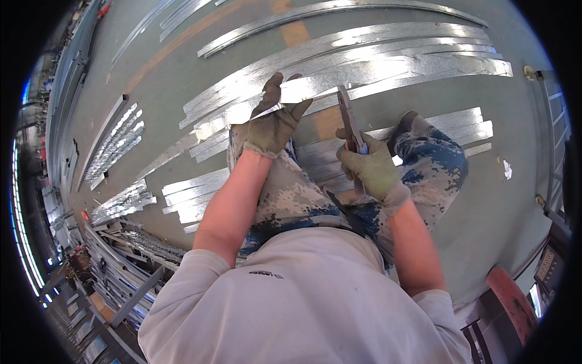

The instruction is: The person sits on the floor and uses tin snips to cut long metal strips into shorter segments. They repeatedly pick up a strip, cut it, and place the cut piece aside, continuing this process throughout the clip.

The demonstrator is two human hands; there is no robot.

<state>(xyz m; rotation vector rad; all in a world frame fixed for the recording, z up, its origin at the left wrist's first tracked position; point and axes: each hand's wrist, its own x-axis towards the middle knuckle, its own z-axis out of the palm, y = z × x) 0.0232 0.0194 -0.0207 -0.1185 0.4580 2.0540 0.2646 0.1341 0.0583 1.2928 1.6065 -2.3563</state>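
Observation:
My left hand (271, 128), in a grey-green work glove, is closed around a shiny sheet-metal strip (242, 111). Its fingertips show past the far edge, and the thumb side lies nearer me. The strip slants up from the lower left, and glare blurs its right part among other strips. My right hand (371, 165), also gloved, grips a pliers-like hand tool (347, 112) with long dark jaws and a bit of blue at the handles. The jaws point away from me, close to the strips. Whether they touch metal I cannot tell.
Rows of long metal strips (418, 45) lie on the green floor ahead, with shorter strips (197, 193) beside my legs (430, 161). Metal bars (121, 273) are stacked at lower left. A frame with casters (553, 139) stands right, and a red curved object (511, 303) is at lower right.

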